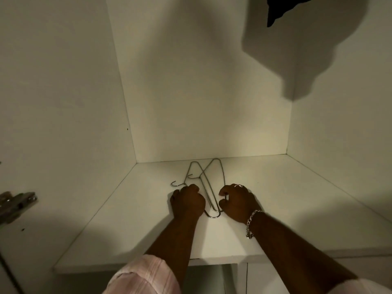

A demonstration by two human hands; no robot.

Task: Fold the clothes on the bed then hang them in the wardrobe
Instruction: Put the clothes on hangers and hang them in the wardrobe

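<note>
On the wardrobe shelf (pixel 275 209), two hands' fingers (pixel 222 190) clench around two wire hangers (pixel 206 187).

Silvery wire hangers (pixel 209 187) are gleaming between the fingers (pixel 222 190) on a white shelf (pixel 286 209); pale pink checked sleeve (pixel 146 274); seemingly black garment (pixel 282 9) is hanging above.

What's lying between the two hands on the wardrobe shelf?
In the head view, wire hangers lie on the shelf between the left hand and right hand.

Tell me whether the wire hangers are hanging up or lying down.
Lying down: the wire hangers rest flat on the white shelf.
</note>
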